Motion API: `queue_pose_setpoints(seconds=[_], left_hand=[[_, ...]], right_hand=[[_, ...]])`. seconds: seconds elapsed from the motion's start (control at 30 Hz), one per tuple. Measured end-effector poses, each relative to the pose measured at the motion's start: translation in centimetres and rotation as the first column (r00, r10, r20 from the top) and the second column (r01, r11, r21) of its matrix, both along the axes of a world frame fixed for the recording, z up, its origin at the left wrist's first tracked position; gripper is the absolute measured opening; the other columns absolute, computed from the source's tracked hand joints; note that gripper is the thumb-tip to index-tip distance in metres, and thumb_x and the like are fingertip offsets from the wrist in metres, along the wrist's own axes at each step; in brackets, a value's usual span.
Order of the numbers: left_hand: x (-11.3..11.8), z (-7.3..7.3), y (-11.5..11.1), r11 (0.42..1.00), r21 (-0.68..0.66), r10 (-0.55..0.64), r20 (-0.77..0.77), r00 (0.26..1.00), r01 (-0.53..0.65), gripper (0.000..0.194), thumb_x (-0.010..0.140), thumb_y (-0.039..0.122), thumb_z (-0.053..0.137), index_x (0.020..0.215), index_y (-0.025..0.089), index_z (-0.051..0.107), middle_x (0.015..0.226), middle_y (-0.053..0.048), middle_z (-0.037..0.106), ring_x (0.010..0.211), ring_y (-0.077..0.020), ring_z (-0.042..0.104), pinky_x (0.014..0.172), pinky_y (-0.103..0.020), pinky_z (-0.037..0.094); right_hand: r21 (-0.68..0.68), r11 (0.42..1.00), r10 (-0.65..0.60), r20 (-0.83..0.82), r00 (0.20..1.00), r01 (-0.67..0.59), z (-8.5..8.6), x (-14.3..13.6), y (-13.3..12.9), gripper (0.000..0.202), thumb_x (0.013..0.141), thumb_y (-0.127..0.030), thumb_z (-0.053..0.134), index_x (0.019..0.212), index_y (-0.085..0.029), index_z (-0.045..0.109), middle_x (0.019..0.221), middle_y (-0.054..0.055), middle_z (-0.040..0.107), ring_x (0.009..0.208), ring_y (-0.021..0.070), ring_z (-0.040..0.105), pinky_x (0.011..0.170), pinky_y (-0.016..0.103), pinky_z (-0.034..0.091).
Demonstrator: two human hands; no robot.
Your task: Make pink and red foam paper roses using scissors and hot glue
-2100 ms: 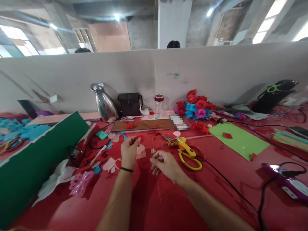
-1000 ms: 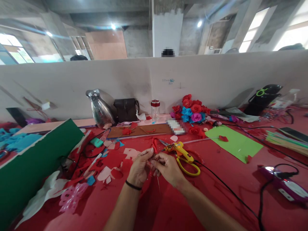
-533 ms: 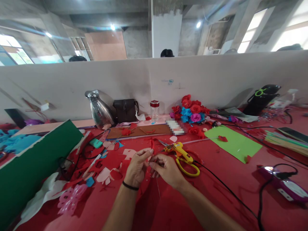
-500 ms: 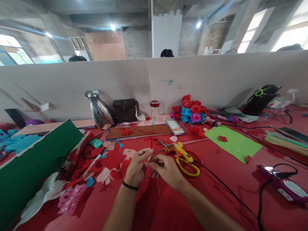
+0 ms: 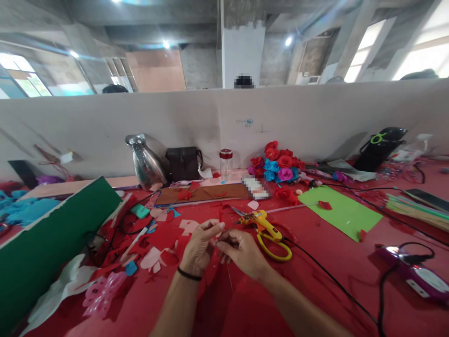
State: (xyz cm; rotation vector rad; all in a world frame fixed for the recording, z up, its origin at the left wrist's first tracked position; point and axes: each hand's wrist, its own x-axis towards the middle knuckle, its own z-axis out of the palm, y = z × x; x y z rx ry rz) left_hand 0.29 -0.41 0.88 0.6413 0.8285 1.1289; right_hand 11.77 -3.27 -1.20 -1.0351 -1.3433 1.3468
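Note:
My left hand (image 5: 201, 245), with a dark band at its wrist, pinches a narrow red paper strip (image 5: 220, 215) that stands up between thumb and forefinger. Right against it, my right hand (image 5: 242, 250) is closed, its fingertips meeting the left ones at the base of the strip. Below the fingers a thin wire (image 5: 230, 278) slants down; which hand grips it is hard to tell. To the right lies a yellow glue gun (image 5: 268, 225), over yellow-handled scissors (image 5: 280, 256). Cut red petals (image 5: 164, 236) and pink petals (image 5: 150, 257) are scattered left of my hands.
Behind the hands lie a brown board (image 5: 203, 193) and a bunch of paper roses (image 5: 277, 161). A steel jug (image 5: 145, 161), a dark bag (image 5: 183, 164) and a glass jar (image 5: 226, 166) line the partition. Green board (image 5: 63, 243) stands left; a purple power strip (image 5: 414, 271) with cables lies right.
The view has tilted up slightly. My right fingers have shifted a little at the strip's base; the left hand keeps its pinch.

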Motion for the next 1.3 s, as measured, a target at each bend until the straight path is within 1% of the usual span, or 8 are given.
queue_pose_setpoints(seconds=[0.6, 0.67, 0.73, 0.83, 0.97, 1.07, 1.23, 1.3], left_hand=[[-1.6, -0.8, 1.2, 0.977, 0.198, 0.125, -0.236, 0.964, -0.079, 0.025, 0.052, 0.034, 0.077, 0.057, 0.015, 0.061, 0.053, 0.003, 0.054, 0.051, -0.0083, 0.047, 0.052, -0.021, 0.037], [-2.3, -1.2, 1.6, 0.955, 0.274, 0.229, -0.436, 0.870, -0.114, 0.016, 0.055, 0.029, 0.073, 0.056, 0.016, 0.063, 0.054, 0.002, 0.056, 0.052, -0.0098, 0.048, 0.055, -0.023, 0.038], [-3.0, -1.7, 2.2, 0.934, 0.334, 0.330, -0.672, 0.662, -0.127, 0.007, 0.057, 0.023, 0.068, 0.053, 0.018, 0.065, 0.053, 0.001, 0.059, 0.053, -0.0124, 0.050, 0.056, -0.025, 0.038], [-3.3, -2.0, 2.6, 0.911, 0.389, 0.406, -0.782, 0.472, -0.139, 0.005, 0.060, 0.022, 0.063, 0.059, 0.020, 0.068, 0.058, -0.002, 0.064, 0.057, -0.0162, 0.054, 0.057, -0.027, 0.039], [-2.6, -1.1, 1.9, 0.801, 0.579, 0.529, -0.569, 0.630, -0.151, 0.023, 0.072, 0.034, 0.058, 0.085, 0.020, 0.070, 0.088, -0.006, 0.069, 0.082, -0.0194, 0.059, 0.074, -0.031, 0.044], [-2.1, -0.1, 1.3, 0.706, 0.703, 0.582, -0.504, 0.638, -0.089, 0.023, 0.073, 0.036, 0.061, 0.088, 0.022, 0.070, 0.102, -0.007, 0.065, 0.101, -0.0214, 0.054, 0.091, -0.035, 0.038], [-2.2, 0.3, 1.1, 0.729, 0.684, 0.488, -0.477, 0.730, -0.040, 0.022, 0.075, 0.034, 0.061, 0.091, 0.023, 0.070, 0.106, -0.007, 0.063, 0.106, -0.0216, 0.051, 0.095, -0.036, 0.035], [-2.1, 0.3, 1.2, 0.798, 0.595, 0.408, -0.413, 0.814, -0.098, 0.026, 0.074, 0.035, 0.062, 0.095, 0.022, 0.069, 0.105, -0.006, 0.064, 0.104, -0.0205, 0.053, 0.091, -0.033, 0.038]], right_hand=[[-0.051, 0.999, -0.015, 0.014, 1.000, 0.016, 0.5, 0.1, 0.0, 0.031, 0.069, -0.048, 0.064, 0.069, -0.018, 0.055, 0.053, -0.003, 0.059, 0.043, 0.0108, 0.057, 0.044, 0.021, 0.043], [-0.055, 0.998, -0.019, 0.015, 1.000, 0.020, 0.4, 0.1, 0.0, 0.032, 0.069, -0.049, 0.064, 0.068, -0.018, 0.055, 0.053, -0.003, 0.059, 0.043, 0.0106, 0.057, 0.044, 0.021, 0.043], [-0.059, 0.998, -0.017, 0.017, 1.000, 0.018, 0.3, 0.0, 0.0, 0.032, 0.069, -0.049, 0.063, 0.068, -0.018, 0.054, 0.053, -0.003, 0.059, 0.043, 0.0107, 0.057, 0.044, 0.021, 0.043], [-0.060, 0.998, -0.013, 0.016, 1.000, 0.014, 0.1, -0.1, 0.1, 0.032, 0.069, -0.048, 0.063, 0.068, -0.018, 0.054, 0.052, -0.003, 0.059, 0.042, 0.0107, 0.057, 0.043, 0.021, 0.043], [-0.041, 0.999, -0.019, 0.012, 1.000, 0.020, -0.1, -0.2, 0.0, 0.029, 0.071, -0.046, 0.062, 0.068, -0.018, 0.054, 0.052, -0.003, 0.058, 0.042, 0.0101, 0.055, 0.043, 0.021, 0.043], [-0.023, 1.000, -0.013, 0.005, 1.000, 0.013, 0.1, -0.2, -0.1, 0.029, 0.072, -0.046, 0.062, 0.066, -0.019, 0.054, 0.050, -0.004, 0.056, 0.042, 0.0096, 0.054, 0.044, 0.021, 0.043], [-0.016, 1.000, -0.012, 0.010, 1.000, 0.012, 0.3, -0.1, -0.2, 0.032, 0.071, -0.048, 0.063, 0.065, -0.019, 0.053, 0.051, -0.004, 0.055, 0.043, 0.0092, 0.052, 0.044, 0.021, 0.042], [-0.024, 1.000, -0.016, 0.011, 1.000, 0.017, 0.3, -0.1, -0.2, 0.032, 0.071, -0.049, 0.063, 0.067, -0.019, 0.053, 0.051, -0.004, 0.055, 0.043, 0.0097, 0.054, 0.044, 0.021, 0.043]])
